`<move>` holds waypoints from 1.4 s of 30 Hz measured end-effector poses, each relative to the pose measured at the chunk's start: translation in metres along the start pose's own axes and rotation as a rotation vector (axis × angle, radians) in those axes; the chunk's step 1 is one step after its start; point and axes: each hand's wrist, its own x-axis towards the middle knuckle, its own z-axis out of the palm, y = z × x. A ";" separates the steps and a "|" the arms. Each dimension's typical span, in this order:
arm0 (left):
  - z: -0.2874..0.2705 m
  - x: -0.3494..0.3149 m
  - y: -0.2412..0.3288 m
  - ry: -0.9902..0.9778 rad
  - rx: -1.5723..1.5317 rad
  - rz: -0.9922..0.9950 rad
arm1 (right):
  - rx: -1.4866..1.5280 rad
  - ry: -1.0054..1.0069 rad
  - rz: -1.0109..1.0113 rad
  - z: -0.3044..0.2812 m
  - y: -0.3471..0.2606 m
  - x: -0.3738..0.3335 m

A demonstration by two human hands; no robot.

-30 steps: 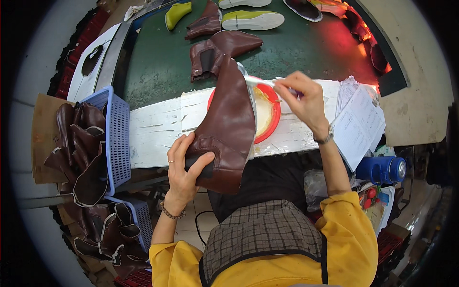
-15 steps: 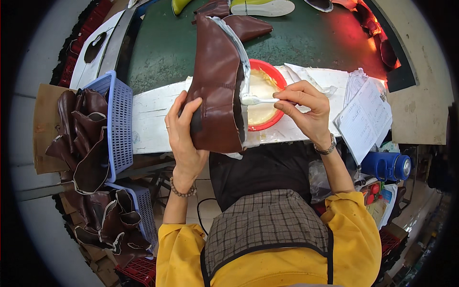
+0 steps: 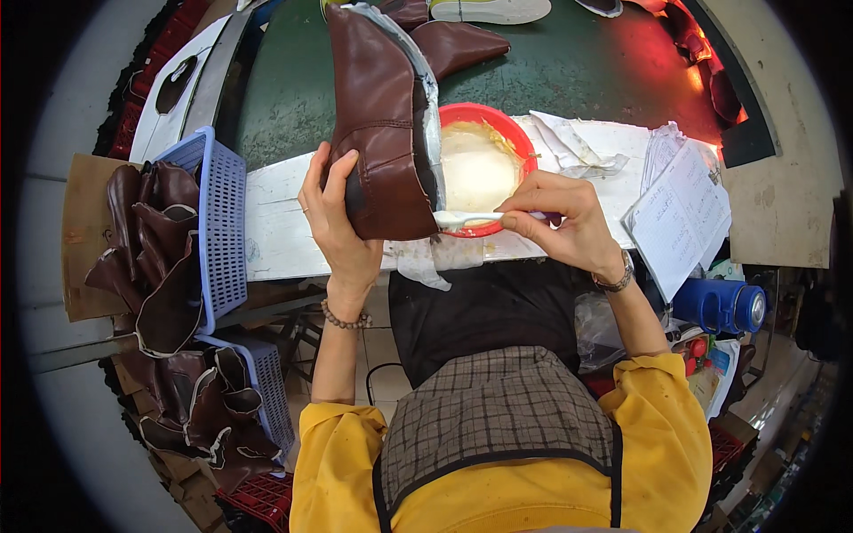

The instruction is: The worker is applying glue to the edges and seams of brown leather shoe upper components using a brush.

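The left hand (image 3: 342,226) grips 1 brown boot upper (image 3: 378,115) over the white worktop's (image 3: 284,233) far edge; the right hand (image 3: 569,222) pinches 1 white brush (image 3: 471,217) between thumb and fingers, tip at the upper's border.

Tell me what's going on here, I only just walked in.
A person in a yellow top is handling a brown boot upper. Their left hand holds it up, while the right hand holds a small white brush, its tip at the boot's lower right edge. Beyond the brush is a red bowl of creamy white stuff, and a blue basket on the person's left holds more brown boot pieces.
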 end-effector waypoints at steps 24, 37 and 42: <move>-0.085 -0.051 -0.089 -0.610 -1.143 -1.155 | -0.255 0.066 -0.410 -0.031 -0.006 0.065; -0.085 -0.063 -0.091 -0.172 -1.191 -0.974 | -0.324 0.134 -0.199 -0.050 0.024 0.008; -0.070 -0.050 -0.085 -0.813 -1.385 -1.161 | -0.305 0.127 -0.310 -0.044 0.011 0.036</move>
